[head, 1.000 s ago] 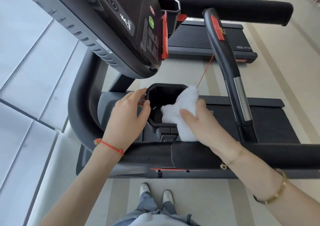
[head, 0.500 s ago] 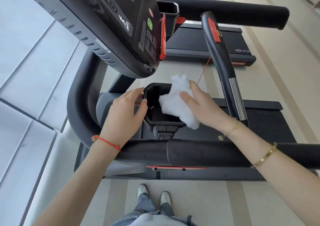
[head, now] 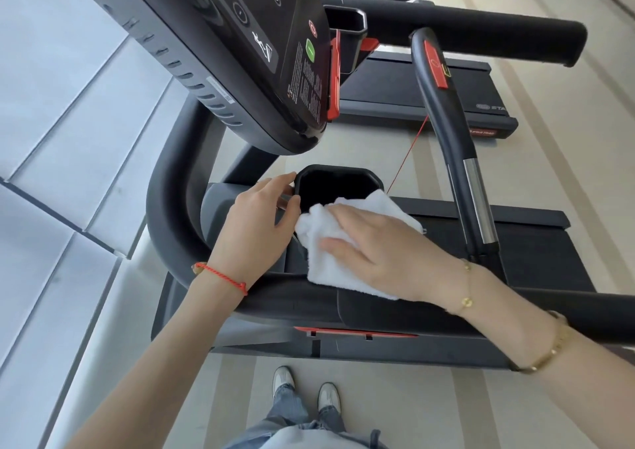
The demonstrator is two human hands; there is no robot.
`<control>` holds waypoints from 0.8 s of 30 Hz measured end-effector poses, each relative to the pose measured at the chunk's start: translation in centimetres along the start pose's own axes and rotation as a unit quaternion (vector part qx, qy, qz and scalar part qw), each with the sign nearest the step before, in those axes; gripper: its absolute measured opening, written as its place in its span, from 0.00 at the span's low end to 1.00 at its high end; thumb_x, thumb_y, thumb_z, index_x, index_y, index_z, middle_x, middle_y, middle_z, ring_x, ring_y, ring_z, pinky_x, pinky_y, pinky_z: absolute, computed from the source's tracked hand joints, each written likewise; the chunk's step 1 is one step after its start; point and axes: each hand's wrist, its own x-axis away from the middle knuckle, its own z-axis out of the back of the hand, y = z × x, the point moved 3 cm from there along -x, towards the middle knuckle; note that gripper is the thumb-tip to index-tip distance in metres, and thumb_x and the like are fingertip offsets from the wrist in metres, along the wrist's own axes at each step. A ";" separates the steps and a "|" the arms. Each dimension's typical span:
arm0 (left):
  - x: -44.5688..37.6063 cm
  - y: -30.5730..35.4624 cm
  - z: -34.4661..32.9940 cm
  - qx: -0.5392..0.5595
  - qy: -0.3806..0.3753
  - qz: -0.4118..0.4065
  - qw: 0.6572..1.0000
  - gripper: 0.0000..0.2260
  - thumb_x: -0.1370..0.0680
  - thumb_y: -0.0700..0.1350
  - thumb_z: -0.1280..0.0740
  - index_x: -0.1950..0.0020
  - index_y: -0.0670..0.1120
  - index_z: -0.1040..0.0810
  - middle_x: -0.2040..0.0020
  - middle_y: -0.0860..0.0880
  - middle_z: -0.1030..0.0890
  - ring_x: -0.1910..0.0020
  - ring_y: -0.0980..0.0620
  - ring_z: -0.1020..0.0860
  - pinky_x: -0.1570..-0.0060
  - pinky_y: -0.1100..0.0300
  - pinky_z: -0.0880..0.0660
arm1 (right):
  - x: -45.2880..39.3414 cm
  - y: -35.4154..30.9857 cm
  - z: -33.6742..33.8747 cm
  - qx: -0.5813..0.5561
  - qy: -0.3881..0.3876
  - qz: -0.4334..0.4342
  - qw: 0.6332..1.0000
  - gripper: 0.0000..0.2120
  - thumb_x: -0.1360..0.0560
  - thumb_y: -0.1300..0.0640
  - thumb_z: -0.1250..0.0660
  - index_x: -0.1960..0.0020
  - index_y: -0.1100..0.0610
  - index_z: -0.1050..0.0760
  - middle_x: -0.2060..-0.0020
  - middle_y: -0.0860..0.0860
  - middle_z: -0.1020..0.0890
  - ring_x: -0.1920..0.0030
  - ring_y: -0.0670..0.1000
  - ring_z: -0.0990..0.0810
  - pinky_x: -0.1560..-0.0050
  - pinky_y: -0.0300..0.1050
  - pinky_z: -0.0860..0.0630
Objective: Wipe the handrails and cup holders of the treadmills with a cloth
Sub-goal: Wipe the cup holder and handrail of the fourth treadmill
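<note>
A black cup holder (head: 338,182) hangs below the treadmill console. My left hand (head: 256,223) grips its left rim, thumb against the side. A white cloth (head: 330,259) lies over the holder's near edge and down onto the black front handrail (head: 288,302). My right hand (head: 385,252) lies flat on the cloth with fingers spread, pressing it down. The holder's near wall is hidden under the cloth. A second cup holder (head: 345,24) shows at the console's far side.
The tilted console (head: 247,53) overhangs the holder. A curved side grip (head: 450,132) with a red button and a thin red cord rises on the right. A second treadmill (head: 422,94) stands beyond. Pale wall panels fill the left; my shoes stand on the floor below.
My right hand has pulled the cloth back from the holder's far right rim toward me, spreading it flat over the near edge and handrail. The left hand has stayed on the rim.
</note>
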 end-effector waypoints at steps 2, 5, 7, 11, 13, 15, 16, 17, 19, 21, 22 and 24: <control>0.0 0.0 0.1 -0.002 -0.003 0.000 1.000 0.15 0.21 0.44 0.34 0.34 0.47 0.23 0.47 0.50 0.18 0.57 0.62 0.27 0.55 0.78 0.35 | -1.1 -0.6 -0.6 0.029 0.008 -0.004 1.000 0.13 0.18 0.45 0.45 0.49 0.56 0.34 0.59 0.45 0.27 0.61 0.46 0.31 0.60 0.43 0.40; 0.1 0.0 0.1 -0.004 -0.005 0.004 1.000 0.16 0.21 0.45 0.35 0.33 0.48 0.24 0.47 0.52 0.18 0.56 0.63 0.27 0.55 0.76 0.35 | -0.4 0.0 -0.6 0.048 0.027 -0.003 0.998 0.15 0.20 0.42 0.43 0.49 0.55 0.33 0.60 0.44 0.26 0.61 0.47 0.29 0.62 0.43 0.40; 0.2 0.1 0.2 0.001 -0.004 0.003 1.000 0.16 0.21 0.45 0.36 0.33 0.48 0.24 0.47 0.53 0.19 0.57 0.64 0.27 0.54 0.74 0.34 | 1.0 0.8 0.1 0.079 0.038 0.022 0.996 0.17 0.20 0.43 0.44 0.44 0.56 0.29 0.53 0.45 0.22 0.53 0.47 0.26 0.59 0.37 0.39; 0.2 0.3 0.2 0.017 -0.003 -0.001 1.000 0.16 0.21 0.44 0.36 0.33 0.47 0.24 0.49 0.56 0.21 0.56 0.61 0.25 0.50 0.64 0.28 | 2.5 2.3 1.4 0.124 0.021 0.036 0.991 0.23 0.21 0.41 0.44 0.35 0.55 0.29 0.39 0.46 0.23 0.33 0.44 0.30 0.45 0.34 0.33; 0.1 0.3 0.3 0.016 0.000 -0.001 1.000 0.16 0.21 0.44 0.35 0.33 0.47 0.24 0.51 0.58 0.24 0.57 0.62 0.25 0.51 0.67 0.28 | 1.2 1.7 1.1 0.121 0.041 0.024 0.991 0.20 0.21 0.41 0.44 0.42 0.55 0.28 0.44 0.46 0.21 0.38 0.45 0.28 0.49 0.35 0.35; 0.1 0.1 0.2 0.013 -0.001 0.001 1.000 0.16 0.21 0.43 0.35 0.34 0.47 0.23 0.51 0.59 0.25 0.57 0.61 0.25 0.54 0.75 0.32 | -0.6 0.5 -0.1 0.093 0.044 0.000 0.995 0.16 0.20 0.41 0.43 0.53 0.54 0.33 0.58 0.43 0.24 0.54 0.47 0.26 0.59 0.40 0.39; 0.1 0.1 0.2 0.013 0.000 0.002 1.000 0.15 0.21 0.42 0.35 0.34 0.47 0.23 0.51 0.59 0.25 0.58 0.61 0.25 0.55 0.78 0.33 | -1.2 0.1 -0.7 0.074 0.034 -0.016 0.997 0.16 0.20 0.40 0.43 0.56 0.53 0.37 0.64 0.42 0.28 0.60 0.47 0.28 0.61 0.43 0.40; 0.1 0.1 0.2 0.012 -0.001 0.003 1.000 0.15 0.21 0.42 0.35 0.34 0.47 0.23 0.52 0.59 0.25 0.58 0.61 0.25 0.56 0.79 0.33 | -1.4 0.0 -1.1 0.062 0.032 -0.023 0.997 0.17 0.20 0.40 0.44 0.57 0.52 0.38 0.66 0.43 0.30 0.63 0.47 0.30 0.62 0.44 0.40; 0.2 0.1 0.2 0.015 0.001 0.001 1.000 0.15 0.21 0.42 0.35 0.34 0.47 0.23 0.52 0.59 0.25 0.59 0.62 0.25 0.56 0.79 0.33 | -0.5 0.2 -0.9 0.071 0.063 -0.008 0.995 0.16 0.20 0.40 0.43 0.56 0.53 0.36 0.63 0.43 0.28 0.61 0.45 0.31 0.62 0.42 0.40; 0.2 0.1 0.1 0.018 0.001 -0.002 1.000 0.16 0.21 0.43 0.35 0.34 0.47 0.23 0.51 0.59 0.25 0.60 0.64 0.25 0.54 0.76 0.32 | 1.4 1.1 -0.5 0.083 0.090 -0.006 0.992 0.15 0.20 0.42 0.42 0.51 0.54 0.32 0.52 0.45 0.23 0.51 0.43 0.29 0.57 0.35 0.39; 0.2 0.1 0.1 0.019 0.000 -0.003 1.000 0.16 0.21 0.43 0.36 0.34 0.47 0.24 0.51 0.59 0.24 0.60 0.65 0.25 0.53 0.73 0.31 | 2.2 1.6 -0.3 0.070 0.104 -0.019 0.992 0.14 0.20 0.43 0.42 0.46 0.54 0.31 0.44 0.44 0.25 0.46 0.42 0.29 0.54 0.32 0.38; 0.2 0.1 0.1 0.021 -0.001 -0.003 1.000 0.16 0.21 0.44 0.36 0.33 0.48 0.24 0.50 0.58 0.23 0.59 0.64 0.24 0.52 0.69 0.30 | 3.3 2.1 -0.2 0.008 0.137 -0.058 0.989 0.14 0.20 0.46 0.41 0.36 0.48 0.35 0.36 0.36 0.33 0.45 0.38 0.33 0.55 0.32 0.35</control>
